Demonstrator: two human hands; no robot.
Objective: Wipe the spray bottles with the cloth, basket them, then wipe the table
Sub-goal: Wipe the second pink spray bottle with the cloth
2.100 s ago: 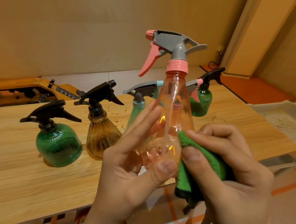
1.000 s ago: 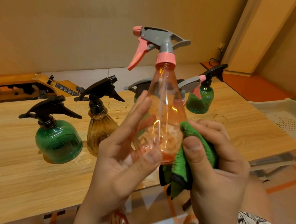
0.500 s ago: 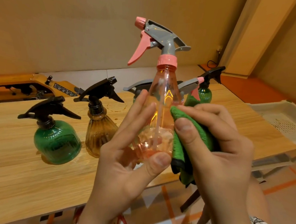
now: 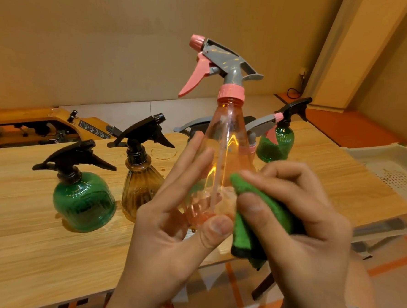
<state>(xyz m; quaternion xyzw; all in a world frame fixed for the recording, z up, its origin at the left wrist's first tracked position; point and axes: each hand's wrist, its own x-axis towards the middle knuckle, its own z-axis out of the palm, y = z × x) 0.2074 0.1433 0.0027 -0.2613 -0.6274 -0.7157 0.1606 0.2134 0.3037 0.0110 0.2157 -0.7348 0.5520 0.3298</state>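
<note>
I judge this early. My left hand (image 4: 168, 242) pinches the pink bottle (image 4: 226, 155) near its base, thumb in front, fingers stretched up its side, above the surface (image 4: 25, 250). My right hand (image 4: 301, 219) curls round the green cloth (image 4: 261, 205), pressing it to the bottle's lower side. Other bottles (image 4: 84, 201) stand unbasketed; the basket (image 4: 392, 170) waits at the right.
</note>
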